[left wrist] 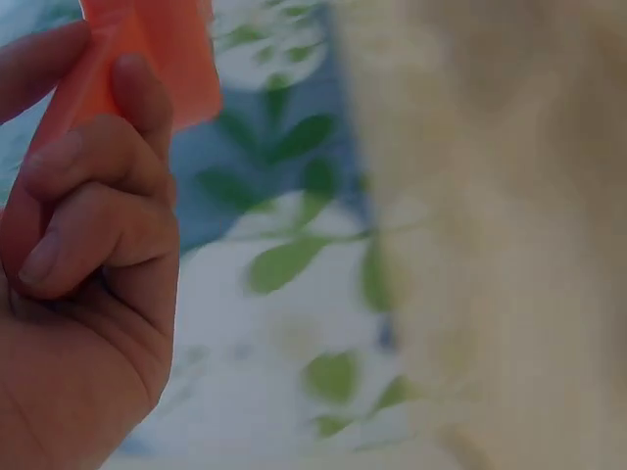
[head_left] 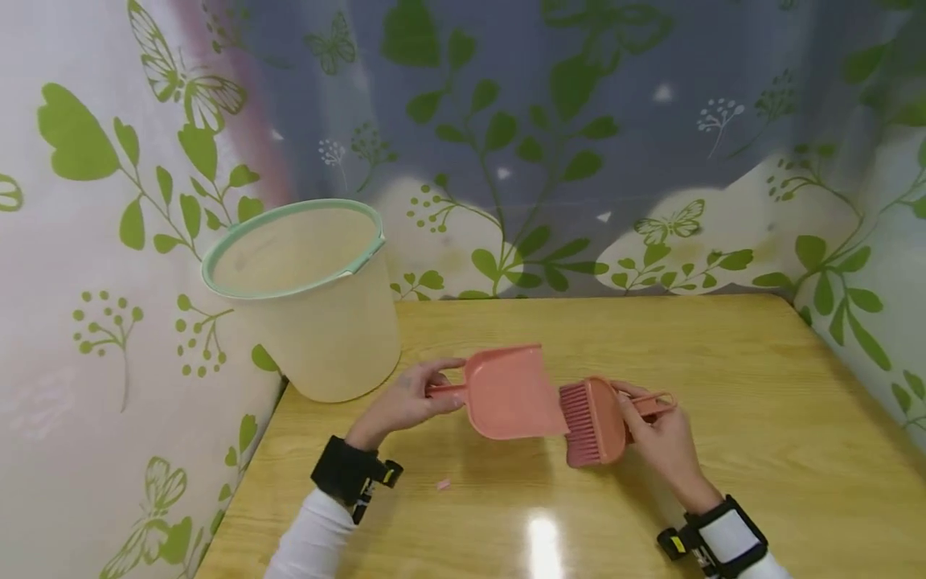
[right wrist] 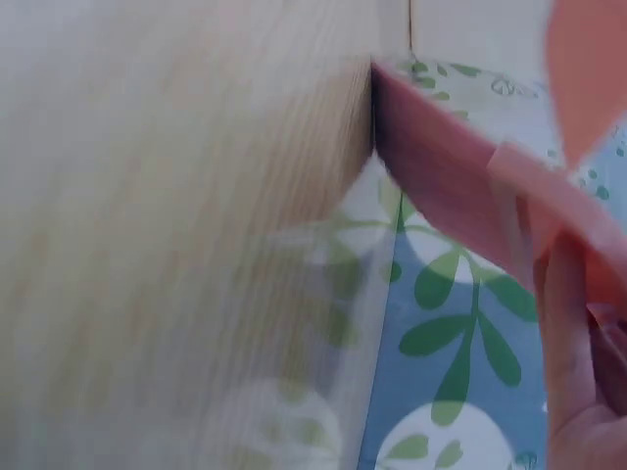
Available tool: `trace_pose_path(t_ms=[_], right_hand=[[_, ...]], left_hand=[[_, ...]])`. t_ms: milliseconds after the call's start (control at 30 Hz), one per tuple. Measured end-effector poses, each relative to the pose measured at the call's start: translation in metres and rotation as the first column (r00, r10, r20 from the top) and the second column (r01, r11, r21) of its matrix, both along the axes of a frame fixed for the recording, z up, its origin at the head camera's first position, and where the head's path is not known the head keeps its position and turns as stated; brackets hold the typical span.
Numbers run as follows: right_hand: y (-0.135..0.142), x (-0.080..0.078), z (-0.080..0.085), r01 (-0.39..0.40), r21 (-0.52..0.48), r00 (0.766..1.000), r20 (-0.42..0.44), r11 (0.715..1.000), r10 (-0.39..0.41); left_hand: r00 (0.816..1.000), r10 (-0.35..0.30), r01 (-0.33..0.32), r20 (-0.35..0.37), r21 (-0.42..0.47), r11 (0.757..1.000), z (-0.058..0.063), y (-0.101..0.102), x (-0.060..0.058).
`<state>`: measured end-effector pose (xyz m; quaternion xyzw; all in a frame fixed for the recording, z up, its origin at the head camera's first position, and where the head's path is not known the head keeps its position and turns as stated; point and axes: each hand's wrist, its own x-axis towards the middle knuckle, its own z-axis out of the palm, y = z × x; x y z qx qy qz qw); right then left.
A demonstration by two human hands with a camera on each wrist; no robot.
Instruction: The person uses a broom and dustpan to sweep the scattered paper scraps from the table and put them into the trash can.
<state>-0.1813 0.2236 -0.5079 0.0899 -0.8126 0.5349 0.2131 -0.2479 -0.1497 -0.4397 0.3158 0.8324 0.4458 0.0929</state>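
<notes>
A pink dustpan is held by its handle in my left hand, its wide lip facing right. In the left wrist view, the fingers curl round that handle. My right hand grips the handle of a small pink brush with dark pink bristles pointing left. The bristles overlap the dustpan's lip in the head view. In the right wrist view, the bristles reach down close to the tabletop. A small pink scrap lies on the table below the dustpan.
A cream bin with a green rim stands at the table's back left corner. The light wooden table runs back to a curtain printed with green leaves and butterflies, which also hangs along both sides.
</notes>
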Motion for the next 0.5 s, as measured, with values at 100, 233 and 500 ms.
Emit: trace_pose_path(t_ms=[100,233,500], right_hand=[[0.003,0.003,0.002,0.022,-0.052,0.999,-0.043,0.998,-0.025],[0.0,0.006,0.001,0.003,0.016,0.981,-0.195,1.0,0.0],[-0.024,0.012,-0.001,-0.096,0.433,0.893,-0.36,0.896,0.27]], left_hand=[[0.999,-0.006,0.008,0.053,-0.047,0.999,-0.03,0.015,-0.006],[0.996,0.026,-0.017,0.084,-0.11,0.994,-0.053,0.032,-0.013],[0.983,-0.01,0.035,0.183,-0.131,0.991,-0.074,0.061,-0.024]])
